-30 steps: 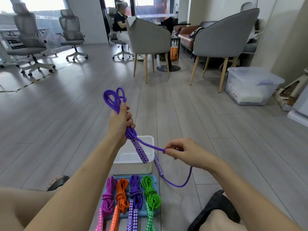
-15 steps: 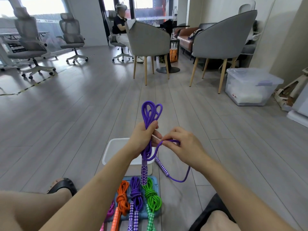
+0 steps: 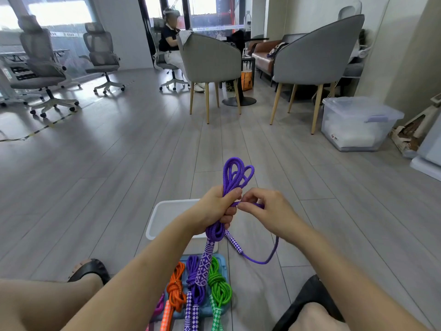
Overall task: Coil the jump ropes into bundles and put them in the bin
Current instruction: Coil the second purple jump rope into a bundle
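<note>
No legible writing — left hand point(image 3: 216, 209) grips purple rope point(image 3: 235, 174).

The left hand point(image 3: 214, 209) covers the middle of the purple jump rope point(image 3: 235, 174), so how its strands cross inside the grip cannot be told. The forearms hide the near side of the white bin point(image 3: 164, 211) and most of its inside. The handles of the orange bundle point(image 3: 176, 291), the purple bundle point(image 3: 194, 292) and the green bundle point(image 3: 218, 284) run off the bottom edge; a pink bundle point(image 3: 159, 306) shows only as a sliver beside the left arm
</note>
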Action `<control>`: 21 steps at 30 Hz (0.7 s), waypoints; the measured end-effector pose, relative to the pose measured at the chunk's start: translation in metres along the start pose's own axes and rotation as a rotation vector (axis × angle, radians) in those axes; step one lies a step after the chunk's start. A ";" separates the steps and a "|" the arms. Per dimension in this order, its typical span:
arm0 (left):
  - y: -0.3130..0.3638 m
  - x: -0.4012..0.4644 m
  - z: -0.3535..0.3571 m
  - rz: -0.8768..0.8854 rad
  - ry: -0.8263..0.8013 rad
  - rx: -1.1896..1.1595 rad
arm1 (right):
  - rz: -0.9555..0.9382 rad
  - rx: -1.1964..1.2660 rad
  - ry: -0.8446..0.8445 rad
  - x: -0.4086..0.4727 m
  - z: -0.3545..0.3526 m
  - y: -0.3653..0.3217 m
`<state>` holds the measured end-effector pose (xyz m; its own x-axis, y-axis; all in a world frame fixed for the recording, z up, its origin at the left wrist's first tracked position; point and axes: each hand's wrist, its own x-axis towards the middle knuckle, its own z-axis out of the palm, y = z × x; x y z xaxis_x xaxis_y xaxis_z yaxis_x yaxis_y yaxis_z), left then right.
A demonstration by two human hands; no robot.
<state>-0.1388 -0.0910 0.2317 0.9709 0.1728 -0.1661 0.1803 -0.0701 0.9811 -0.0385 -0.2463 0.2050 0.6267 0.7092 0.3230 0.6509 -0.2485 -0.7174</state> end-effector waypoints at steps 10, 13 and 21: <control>0.025 -0.010 0.000 -0.116 -0.490 0.679 | 0.310 0.216 -0.371 0.002 -0.039 0.046; 0.010 -0.009 0.011 -0.181 -0.491 0.974 | 0.304 0.120 -0.369 0.005 -0.035 0.039; -0.053 0.007 0.010 -0.167 -0.071 0.941 | 0.173 -0.093 -0.046 0.004 0.011 -0.013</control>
<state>-0.1399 -0.0963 0.1771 0.9228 0.1948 -0.3325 0.3405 -0.8160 0.4671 -0.0493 -0.2335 0.2090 0.7137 0.6794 0.1704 0.5734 -0.4270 -0.6992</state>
